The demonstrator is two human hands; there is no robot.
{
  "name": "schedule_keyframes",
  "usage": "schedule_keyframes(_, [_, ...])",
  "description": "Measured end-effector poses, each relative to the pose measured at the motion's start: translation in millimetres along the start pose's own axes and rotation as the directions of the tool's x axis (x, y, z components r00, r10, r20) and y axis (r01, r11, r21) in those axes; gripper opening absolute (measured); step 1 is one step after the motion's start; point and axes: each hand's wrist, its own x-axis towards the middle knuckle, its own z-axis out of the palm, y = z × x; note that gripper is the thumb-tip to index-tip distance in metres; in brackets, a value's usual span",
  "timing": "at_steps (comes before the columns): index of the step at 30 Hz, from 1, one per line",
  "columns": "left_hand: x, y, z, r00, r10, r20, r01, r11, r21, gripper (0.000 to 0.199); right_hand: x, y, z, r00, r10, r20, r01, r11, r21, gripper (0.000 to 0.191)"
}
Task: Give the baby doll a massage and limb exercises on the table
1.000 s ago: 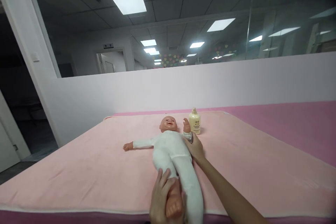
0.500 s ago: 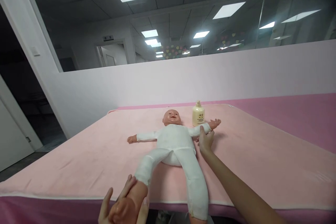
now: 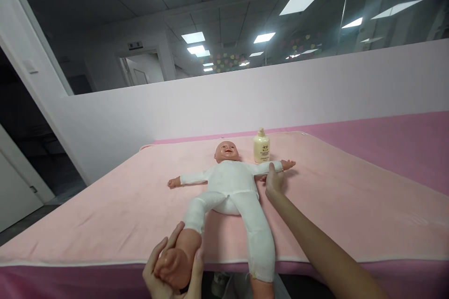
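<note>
A baby doll with a white cloth body lies on its back, its head at the far end and its arms spread. My left hand is wrapped round its bare lower leg and foot at the near left. At the doll's arm on the right, my right hand has its thumb over the white sleeve, while its other fingers are mostly hidden below the arm. Just behind that arm a pale yellow pump bottle stands upright.
Under the doll a pink towel covers the table, its white edge near me. Pink padding lies to the right. Beyond rises a white wall with glass above; a door is at far left.
My left hand has closed further round the doll's foot, which has shifted slightly up and right. My right hand stays at the doll's arm. The whole view has shifted a little.
</note>
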Motion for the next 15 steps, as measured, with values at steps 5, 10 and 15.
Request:
schedule_keyframes(5, [-1, -10, 15.8, 0.994, -0.064, 0.093, 0.068, 0.997, -0.038, 0.044, -15, -5, 1, 0.861, -0.474, 0.184, 0.504, 0.841, -0.196, 0.058])
schedule_keyframes(10, [36, -42, 54.2, 0.916, 0.003, 0.402, -0.003, 1.0, -0.001, 0.04, -19, -3, 1, 0.662, -0.505, 0.555, 0.749, 0.484, -0.453, 0.054])
schedule_keyframes(15, [46, -60, 95.0, 0.72, 0.161, 0.675, -0.21, 0.978, -0.009, 0.033, -11, -1, -5, 0.666, -0.383, 0.641, 0.746, 0.362, -0.559, 0.059])
